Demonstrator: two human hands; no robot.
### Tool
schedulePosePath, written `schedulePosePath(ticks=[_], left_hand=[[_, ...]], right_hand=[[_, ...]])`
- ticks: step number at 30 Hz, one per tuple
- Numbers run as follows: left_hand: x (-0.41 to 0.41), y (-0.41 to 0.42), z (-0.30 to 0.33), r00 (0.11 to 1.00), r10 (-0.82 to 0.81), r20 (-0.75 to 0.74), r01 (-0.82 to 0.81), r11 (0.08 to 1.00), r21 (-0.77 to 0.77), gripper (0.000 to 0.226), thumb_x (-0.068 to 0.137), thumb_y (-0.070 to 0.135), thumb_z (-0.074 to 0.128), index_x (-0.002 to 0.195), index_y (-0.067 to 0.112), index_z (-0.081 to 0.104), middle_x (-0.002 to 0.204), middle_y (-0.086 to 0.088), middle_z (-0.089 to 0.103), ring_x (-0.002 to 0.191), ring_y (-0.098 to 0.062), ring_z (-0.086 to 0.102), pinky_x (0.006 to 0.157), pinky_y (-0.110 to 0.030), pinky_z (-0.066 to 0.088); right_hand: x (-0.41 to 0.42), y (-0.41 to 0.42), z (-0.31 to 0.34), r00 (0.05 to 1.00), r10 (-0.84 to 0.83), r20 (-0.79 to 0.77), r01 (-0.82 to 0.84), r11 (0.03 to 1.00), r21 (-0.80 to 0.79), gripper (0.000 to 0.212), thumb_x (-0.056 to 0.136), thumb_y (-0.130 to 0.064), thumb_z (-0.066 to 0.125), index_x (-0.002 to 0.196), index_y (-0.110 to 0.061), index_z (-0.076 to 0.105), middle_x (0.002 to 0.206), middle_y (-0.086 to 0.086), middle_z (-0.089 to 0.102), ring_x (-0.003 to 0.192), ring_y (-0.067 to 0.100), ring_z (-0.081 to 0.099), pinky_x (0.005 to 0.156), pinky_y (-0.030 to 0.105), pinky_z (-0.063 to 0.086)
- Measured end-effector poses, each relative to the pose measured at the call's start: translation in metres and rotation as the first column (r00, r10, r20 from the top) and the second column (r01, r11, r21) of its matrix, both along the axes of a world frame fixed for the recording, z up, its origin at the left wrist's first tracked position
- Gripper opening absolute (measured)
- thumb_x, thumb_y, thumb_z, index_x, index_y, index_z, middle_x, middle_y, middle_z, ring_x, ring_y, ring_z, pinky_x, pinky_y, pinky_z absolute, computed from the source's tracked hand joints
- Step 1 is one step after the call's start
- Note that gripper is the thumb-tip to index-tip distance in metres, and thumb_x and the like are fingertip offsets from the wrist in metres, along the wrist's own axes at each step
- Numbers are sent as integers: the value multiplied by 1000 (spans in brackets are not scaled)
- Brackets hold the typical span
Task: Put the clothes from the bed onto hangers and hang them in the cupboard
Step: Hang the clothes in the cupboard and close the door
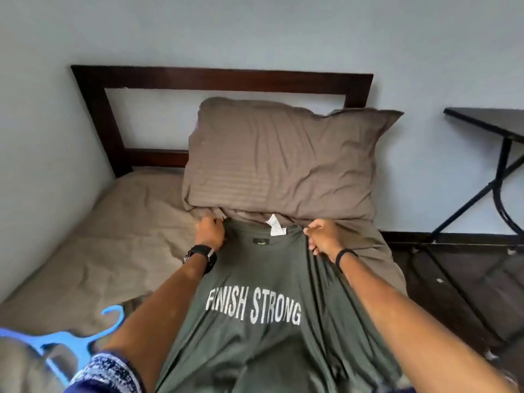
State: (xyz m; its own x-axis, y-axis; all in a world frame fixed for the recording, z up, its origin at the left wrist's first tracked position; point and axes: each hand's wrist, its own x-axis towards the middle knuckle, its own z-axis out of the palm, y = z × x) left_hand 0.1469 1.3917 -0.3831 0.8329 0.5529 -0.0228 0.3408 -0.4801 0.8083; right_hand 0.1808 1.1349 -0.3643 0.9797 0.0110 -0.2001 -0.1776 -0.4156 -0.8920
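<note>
Head camera looked down on a bed (119, 251) covered with a beige sheet, with a dark wooden headboard (221, 78) against a pale wall. A brown striped pillow (283, 160) lay at the head of the bed. Just in front of the pillow, a dark green T-shirt (263, 350) was spread on the bed, running from the pillow toward the person. White letters "FINISH STRONG" were printed on it, and a white label (275, 224) stood out at the collar.

Both hands held the shirt at the shoulders, one on each side of the collar. The left hand (209, 229) was closed, its fingers curled over the fabric at the left shoulder; a black watch (200, 254) was on that wrist. The right hand (323, 235) was closed too, pinching a bunch of fabric at the right shoulder, and a thin black band (344, 255) was around that wrist.

A blue plastic hanger (71, 340) lay on the bed at the lower left, near the left forearm and apart from the shirt. A dark worktop (487, 120) with black metal legs stood to the right of the bed.
</note>
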Motion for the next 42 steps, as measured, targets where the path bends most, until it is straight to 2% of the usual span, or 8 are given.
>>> schedulePosePath(ticks=[5, 7, 13, 18, 23, 27, 35, 42], left_hand=[[-16, -9, -70, 970, -221, -97, 221, 975, -9, 42, 93, 0, 45, 135, 4, 43, 129, -21, 55, 121, -36, 51, 102, -38, 39], [-33, -11, -84, 981, -194, 15, 195, 980, -46, 46, 91, -5, 44, 137, 4, 44, 136, -15, 52, 127, -29, 48, 110, -33, 33], [-107, 0, -93, 977, -143, 157, 166, 976, -141, 42, 90, -12, 45, 127, 6, 51, 131, -10, 53, 117, -21, 54, 102, -27, 40], [-187, 28, -97, 982, -36, 187, 46, 998, -49, 48, 85, -15, 47, 105, 27, 57, 116, -9, 59, 105, -17, 59, 99, -34, 45], [-259, 57, -86, 978, 110, 176, -150, 961, 232, 40, 78, -16, 48, 104, 8, 65, 108, -6, 58, 99, -11, 53, 90, -19, 39], [-311, 81, -89, 883, 462, 88, -461, 814, 353, 43, 74, -9, 54, 113, 7, 62, 123, -20, 49, 115, -38, 45, 99, -40, 33], [-336, 95, -94, 727, 686, 28, -666, 713, -219, 55, 85, -9, 56, 135, 3, 36, 103, -14, 53, 92, -28, 56, 78, -32, 44], [-327, 117, -82, 702, 707, -83, -620, 550, -559, 31, 90, -3, 58, 120, -6, 52, 83, -15, 60, 64, -18, 53, 54, -18, 47]], right_hand=[[-5, 11, -55, 958, 110, -266, -57, 978, 200, 43, 94, 6, 46, 131, -10, 33, 106, 15, 55, 89, 34, 60, 68, 39, 52], [-13, 10, -74, 960, 95, -262, -32, 971, 236, 45, 93, 8, 47, 135, -2, 33, 118, 20, 52, 83, 23, 58, 68, 33, 48], [-58, 38, -96, 997, 31, 64, -34, 998, 54, 32, 84, 8, 49, 102, -17, 60, 88, 4, 62, 69, 14, 53, 69, 31, 46], [-138, 104, -95, 962, 268, 45, -271, 939, 212, 40, 83, 14, 46, 77, -22, 61, 82, 1, 61, 59, 3, 54, 51, 17, 46], [-210, 164, -102, 866, 491, -94, -431, 828, 358, 28, 87, 14, 44, 90, -6, 63, 78, 6, 59, 65, 10, 62, 57, 20, 54], [-258, 193, -111, 758, 633, -158, -565, 758, 326, 31, 85, 13, 45, 102, -4, 66, 88, 6, 62, 80, 16, 63, 74, 23, 55], [-279, 224, -108, 573, 800, -176, -791, 597, 138, 46, 90, -1, 53, 136, -6, 47, 127, 9, 59, 96, 9, 58, 83, 12, 42], [-283, 238, -96, 534, 815, -224, -755, 579, 309, 53, 91, 3, 53, 140, -6, 37, 117, 5, 53, 91, 13, 57, 75, 15, 49]])
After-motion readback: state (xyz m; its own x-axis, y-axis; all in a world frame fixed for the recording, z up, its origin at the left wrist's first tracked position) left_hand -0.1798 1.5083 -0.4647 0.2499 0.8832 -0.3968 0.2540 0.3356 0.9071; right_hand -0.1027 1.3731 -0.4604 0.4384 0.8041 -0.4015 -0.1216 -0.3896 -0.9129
